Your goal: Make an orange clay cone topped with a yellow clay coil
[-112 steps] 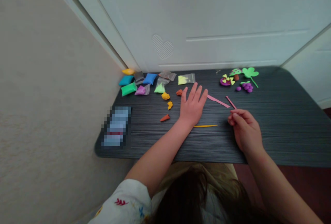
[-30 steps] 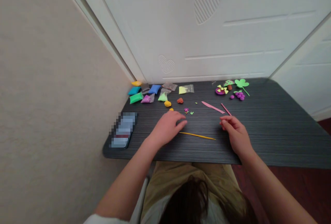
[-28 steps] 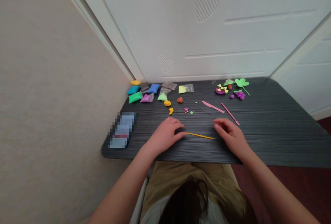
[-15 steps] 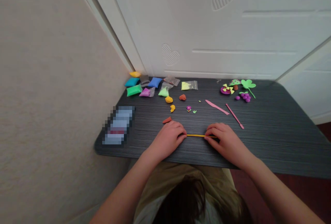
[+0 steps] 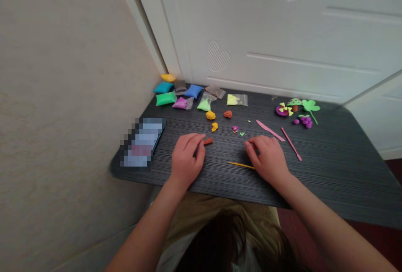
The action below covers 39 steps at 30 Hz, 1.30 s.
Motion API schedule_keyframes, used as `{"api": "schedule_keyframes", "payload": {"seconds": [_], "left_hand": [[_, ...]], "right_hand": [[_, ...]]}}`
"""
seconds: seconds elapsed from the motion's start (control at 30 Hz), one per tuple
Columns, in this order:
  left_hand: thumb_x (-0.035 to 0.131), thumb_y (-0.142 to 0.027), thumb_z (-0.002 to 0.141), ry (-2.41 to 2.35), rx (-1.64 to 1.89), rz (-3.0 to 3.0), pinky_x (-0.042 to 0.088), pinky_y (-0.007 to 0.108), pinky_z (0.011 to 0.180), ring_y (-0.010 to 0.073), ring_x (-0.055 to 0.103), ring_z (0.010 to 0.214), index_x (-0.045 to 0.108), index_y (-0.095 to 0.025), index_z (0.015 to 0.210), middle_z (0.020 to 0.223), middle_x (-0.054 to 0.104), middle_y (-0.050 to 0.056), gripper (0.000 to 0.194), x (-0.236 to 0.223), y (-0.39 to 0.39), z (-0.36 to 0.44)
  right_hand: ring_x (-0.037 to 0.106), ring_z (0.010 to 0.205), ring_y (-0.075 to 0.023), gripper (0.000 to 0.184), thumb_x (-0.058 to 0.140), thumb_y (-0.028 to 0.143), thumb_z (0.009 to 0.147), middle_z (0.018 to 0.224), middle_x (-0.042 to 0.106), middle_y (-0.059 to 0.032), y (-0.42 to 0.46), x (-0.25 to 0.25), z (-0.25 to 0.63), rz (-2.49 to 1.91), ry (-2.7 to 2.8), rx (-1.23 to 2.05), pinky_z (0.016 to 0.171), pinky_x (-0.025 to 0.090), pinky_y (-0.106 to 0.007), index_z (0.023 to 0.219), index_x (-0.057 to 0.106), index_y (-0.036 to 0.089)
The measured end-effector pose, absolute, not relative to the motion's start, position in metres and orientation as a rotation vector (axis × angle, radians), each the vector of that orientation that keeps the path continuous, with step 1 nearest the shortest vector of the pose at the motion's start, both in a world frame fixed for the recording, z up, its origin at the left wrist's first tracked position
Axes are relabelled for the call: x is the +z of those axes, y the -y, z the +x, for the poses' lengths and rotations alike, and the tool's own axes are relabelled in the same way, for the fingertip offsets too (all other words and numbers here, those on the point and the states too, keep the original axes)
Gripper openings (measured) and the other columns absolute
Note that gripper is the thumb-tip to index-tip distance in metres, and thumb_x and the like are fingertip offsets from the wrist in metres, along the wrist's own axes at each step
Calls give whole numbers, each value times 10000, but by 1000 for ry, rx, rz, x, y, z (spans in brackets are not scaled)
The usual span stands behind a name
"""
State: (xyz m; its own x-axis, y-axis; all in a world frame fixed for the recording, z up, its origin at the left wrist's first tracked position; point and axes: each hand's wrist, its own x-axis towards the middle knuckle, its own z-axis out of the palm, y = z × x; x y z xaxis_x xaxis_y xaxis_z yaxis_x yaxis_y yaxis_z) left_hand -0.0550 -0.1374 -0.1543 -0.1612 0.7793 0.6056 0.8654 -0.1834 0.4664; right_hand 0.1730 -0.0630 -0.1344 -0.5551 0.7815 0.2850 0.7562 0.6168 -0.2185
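Note:
My left hand (image 5: 187,159) has its thumb and fingers closed at the left end of a short reddish-brown clay piece (image 5: 207,141), which lies on the dark table. A thin yellow clay strip (image 5: 240,164) rests on the tabletop, its right end hidden under my right hand (image 5: 267,157). That hand is curled, with thumb and forefinger tips close together and nothing visible between them. Beyond my hands lie yellow clay lumps (image 5: 210,115), a reddish-brown lump (image 5: 228,114), a tiny purple flower (image 5: 235,129) and a small green leafy bit (image 5: 242,134).
A pink clay knife (image 5: 270,130) and a thin pink tool (image 5: 291,144) lie right of centre. Finished clay figures, including a green clover (image 5: 310,106) and purple grapes (image 5: 305,121), sit at the back right. Bagged clay (image 5: 166,98) lines the back left, above a phone (image 5: 143,142).
My left hand has let go of the yellow strip and moved left to the reddish-brown piece. My right hand has released the strip and shifted slightly up. The view has turned a little.

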Motion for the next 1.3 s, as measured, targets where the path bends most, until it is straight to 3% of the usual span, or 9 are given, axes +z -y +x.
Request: {"api": "schedule_keyframes", "payload": {"seconds": [0.17, 0.53, 0.87, 1.13, 1.3], "left_hand": [[505, -152, 839, 1940, -1285, -1871, 490, 374, 887, 200, 590, 968, 599, -188, 1069, 1006, 635, 81, 251, -162, 138, -60], [497, -152, 842, 1954, -1334, -1879, 481, 354, 893, 190, 584, 976, 605, -174, 1051, 1005, 638, 77, 236, -162, 136, -59], [507, -148, 840, 1952, -1375, -1887, 480, 352, 893, 192, 584, 983, 606, -158, 1043, 1002, 634, 86, 226, -162, 135, -59], [511, -143, 838, 1949, -1365, -1923, 480, 350, 895, 194, 582, 982, 610, -155, 1039, 1002, 632, 87, 224, -161, 133, -58], [518, -134, 833, 1941, -1356, -1928, 479, 350, 891, 200, 581, 973, 614, -126, 1029, 995, 629, 105, 218, -161, 133, -58]], "right_hand": [[528, 719, -218, 333, 353, 351, 942, 735, 632, -93, 50, -146, 149, -1226, 2541, -133, 704, 262, -378, 756, 575, 186], [521, 715, -217, 341, 333, 345, 951, 741, 632, -88, 63, -145, 149, -1261, 2590, -312, 712, 231, -380, 767, 568, 181], [546, 697, -189, 350, 358, 375, 946, 738, 654, -66, 65, -147, 147, -1333, 2530, -297, 702, 230, -349, 748, 561, 170], [517, 622, -161, 415, 257, 407, 972, 673, 620, -34, 35, -108, 151, -1404, 2353, -271, 632, 227, -313, 744, 524, 184], [549, 673, -149, 350, 378, 408, 939, 712, 649, -16, 50, -129, 133, -1207, 2558, -244, 708, 291, -319, 743, 566, 188]]}}
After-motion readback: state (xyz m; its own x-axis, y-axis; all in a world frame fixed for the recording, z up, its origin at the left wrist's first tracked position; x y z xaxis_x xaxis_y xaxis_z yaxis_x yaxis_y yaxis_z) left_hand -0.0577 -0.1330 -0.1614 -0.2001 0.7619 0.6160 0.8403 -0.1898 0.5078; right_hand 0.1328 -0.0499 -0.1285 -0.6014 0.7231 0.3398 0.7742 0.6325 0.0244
